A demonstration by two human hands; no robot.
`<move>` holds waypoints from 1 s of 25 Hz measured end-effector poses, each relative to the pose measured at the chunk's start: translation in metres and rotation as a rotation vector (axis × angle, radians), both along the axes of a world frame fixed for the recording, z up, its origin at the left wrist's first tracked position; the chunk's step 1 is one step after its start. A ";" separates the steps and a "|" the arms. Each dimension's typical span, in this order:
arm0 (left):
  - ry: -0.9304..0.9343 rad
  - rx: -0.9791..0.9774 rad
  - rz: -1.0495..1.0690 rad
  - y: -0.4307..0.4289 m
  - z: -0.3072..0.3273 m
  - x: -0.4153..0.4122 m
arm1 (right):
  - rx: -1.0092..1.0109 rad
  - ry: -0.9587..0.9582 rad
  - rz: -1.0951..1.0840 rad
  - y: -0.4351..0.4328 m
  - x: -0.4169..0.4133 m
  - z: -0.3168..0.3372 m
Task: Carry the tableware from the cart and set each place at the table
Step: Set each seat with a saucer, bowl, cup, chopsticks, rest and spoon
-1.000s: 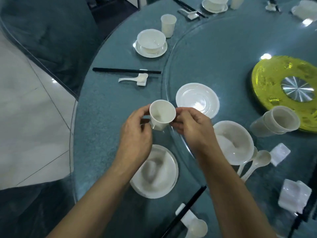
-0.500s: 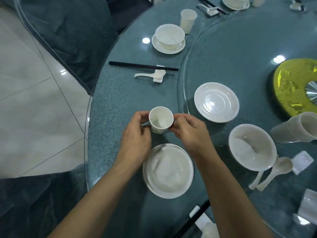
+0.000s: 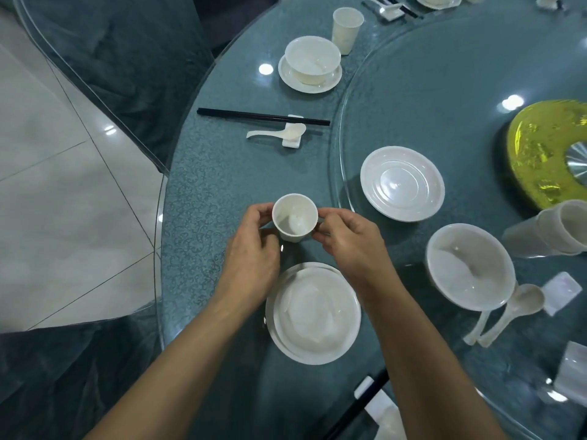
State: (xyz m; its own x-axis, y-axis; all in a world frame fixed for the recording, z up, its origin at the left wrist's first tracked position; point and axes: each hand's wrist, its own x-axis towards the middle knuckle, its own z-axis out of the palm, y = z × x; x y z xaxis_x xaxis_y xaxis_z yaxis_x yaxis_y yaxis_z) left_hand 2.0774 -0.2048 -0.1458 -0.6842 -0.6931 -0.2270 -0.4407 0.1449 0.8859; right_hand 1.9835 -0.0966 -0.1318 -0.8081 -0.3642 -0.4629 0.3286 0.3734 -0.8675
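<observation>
Head cam looks down at a round table (image 3: 203, 185) with both hands around a small white cup (image 3: 294, 217), so here's my take. Left hand (image 3: 251, 262) pinches the cup's left side with thumb and fingertips, right hand (image 3: 346, 246) does the same on the right, both curled narrow around it. Cup sits upright just past the bowl (image 3: 314, 315) that's nested on a plate at the near place, at or right above the tabletop, can't tell if it's touching down yet. It looks thin-walled and light, glossy, so probably a bit slick and chippy if it's ceramic, could also be hard plastic. No handle I can see, so holding the wall below the rim on opposite sides like this seems right, and I'd set it down soft on that glass. The next place along already has its own bowl, cup (image 3: 346, 30), chopsticks (image 3: 263, 116) and spoon (image 3: 279, 133). Spare cups (image 3: 552, 230), a plate (image 3: 402, 183) and spoons (image 3: 508, 312) wait on the turntable.
</observation>
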 end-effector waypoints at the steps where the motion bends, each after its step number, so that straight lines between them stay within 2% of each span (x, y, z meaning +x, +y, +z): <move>1: -0.008 -0.013 -0.007 0.001 0.002 0.001 | 0.004 -0.001 0.000 0.001 0.001 0.001; 11: -0.001 -0.296 -0.082 0.023 0.031 0.017 | 0.025 0.027 -0.039 0.033 0.012 0.012; 19: 0.046 -0.304 -0.236 0.071 0.040 0.013 | 0.029 0.077 -0.114 0.085 0.022 0.017; 25: 0.007 -0.347 -0.367 0.103 0.039 0.012 | 0.092 0.049 -0.164 0.130 0.035 0.031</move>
State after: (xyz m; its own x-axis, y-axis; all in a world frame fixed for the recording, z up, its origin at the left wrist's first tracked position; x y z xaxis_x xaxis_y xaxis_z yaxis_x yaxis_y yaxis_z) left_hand 2.0894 -0.1018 -0.1071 -0.8976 -0.4404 -0.0202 -0.2997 0.5759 0.7606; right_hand 2.0186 0.0337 -0.1012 -0.8755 -0.1840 -0.4468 0.3498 0.3965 -0.8488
